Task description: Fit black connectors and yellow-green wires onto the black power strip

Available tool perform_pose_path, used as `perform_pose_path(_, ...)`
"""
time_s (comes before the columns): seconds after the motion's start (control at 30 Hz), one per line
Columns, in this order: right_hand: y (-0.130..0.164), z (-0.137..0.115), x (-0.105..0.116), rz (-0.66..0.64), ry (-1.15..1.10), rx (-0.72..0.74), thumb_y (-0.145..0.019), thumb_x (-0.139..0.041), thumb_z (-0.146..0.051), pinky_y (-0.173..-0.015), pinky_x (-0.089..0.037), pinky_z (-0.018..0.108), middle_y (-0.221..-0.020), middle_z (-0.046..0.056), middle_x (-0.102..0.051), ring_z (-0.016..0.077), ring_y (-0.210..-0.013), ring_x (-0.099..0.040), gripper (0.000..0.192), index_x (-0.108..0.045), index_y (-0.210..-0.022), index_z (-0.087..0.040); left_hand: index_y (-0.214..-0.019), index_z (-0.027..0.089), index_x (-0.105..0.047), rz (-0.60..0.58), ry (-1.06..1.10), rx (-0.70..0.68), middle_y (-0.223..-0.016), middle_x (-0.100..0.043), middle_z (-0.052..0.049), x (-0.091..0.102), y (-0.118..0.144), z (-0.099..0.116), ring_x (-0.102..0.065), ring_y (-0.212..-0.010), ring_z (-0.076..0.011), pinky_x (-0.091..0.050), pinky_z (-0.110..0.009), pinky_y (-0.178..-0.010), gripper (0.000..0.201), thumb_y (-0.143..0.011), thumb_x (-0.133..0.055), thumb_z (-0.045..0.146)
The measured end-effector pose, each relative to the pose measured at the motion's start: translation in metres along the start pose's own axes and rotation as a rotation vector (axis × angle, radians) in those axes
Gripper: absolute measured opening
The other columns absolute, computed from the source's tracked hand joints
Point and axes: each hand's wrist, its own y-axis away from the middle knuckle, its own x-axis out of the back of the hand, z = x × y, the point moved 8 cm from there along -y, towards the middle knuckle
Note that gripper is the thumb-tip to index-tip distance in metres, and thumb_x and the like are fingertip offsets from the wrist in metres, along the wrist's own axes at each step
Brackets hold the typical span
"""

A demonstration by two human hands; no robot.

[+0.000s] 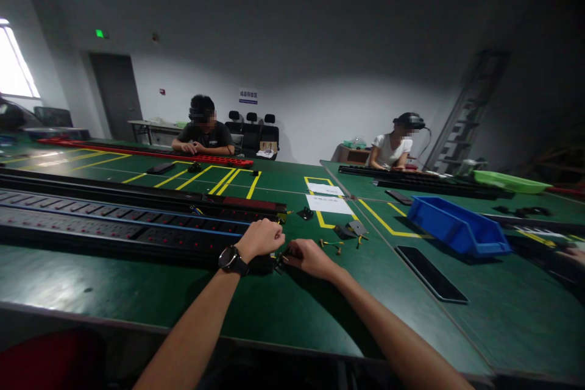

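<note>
A small black part – likely light and stiff, best held by its edges – is pinched in the right hand at the three-o'clock end of a black rail; any grip by the curled left hand cannot be told.

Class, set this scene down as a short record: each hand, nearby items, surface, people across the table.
Left hand: at the end of a long black unit; watch on wrist
Right hand: at a small dark part; grip unclear
Beyond right hand: short wires
Further right: flat dark slab, blue bin
Surface: green table
Across: person in black, person in white
</note>
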Motion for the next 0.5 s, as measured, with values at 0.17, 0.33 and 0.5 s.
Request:
perform_pose_path(0.17, 0.0, 0.0, 0.003, -0.012, -0.018, 0.005, -0.086, -0.074, -0.027, -0.056, -0.032, 0.023, -0.073, -0.001, -0.066, 0.0121, -0.063, -0.053, 0.012, -0.069, -0.083, -0.017, -0.075, 0.019, -0.072, -0.002, 0.015, -0.003, -0.08, -0.075, -0.012, 0.002, -0.001, 0.0, -0.073, -0.08, -0.0264, -0.048, -0.03, -0.07, 0.033, -0.093, -0.05, 0.036)
perform_pose_path(0.33, 0.001, 0.02, 0.042, 0.116, -0.007, -0.032, -0.087, -0.068, -0.024, -0.064, -0.042, 0.024, -0.082, 0.002, -0.072, 0.0155, -0.071, -0.063, 0.018, -0.075, -0.102, -0.019, -0.075, 0.019, -0.072, 0.002, 0.041, -0.006, -0.079, -0.075, -0.011, 0.003, -0.001, 0.0, -0.072, -0.078, -0.0253, -0.046, -0.029, -0.069, 0.033, -0.093, -0.051, 0.036)
perform_pose_path(0.5, 0.017, 0.068, 0.103, 0.324, 0.187, -0.2, -0.089, -0.061, -0.028, -0.069, -0.046, 0.028, -0.085, 0.005, -0.075, 0.0193, -0.074, -0.067, 0.022, -0.076, -0.103, -0.02, -0.073, 0.018, -0.07, -0.001, 0.06, -0.011, -0.077, -0.073, -0.011, 0.002, -0.001, 0.0, -0.071, -0.076, -0.024, -0.046, -0.028, -0.069, 0.035, -0.094, -0.05, 0.036)
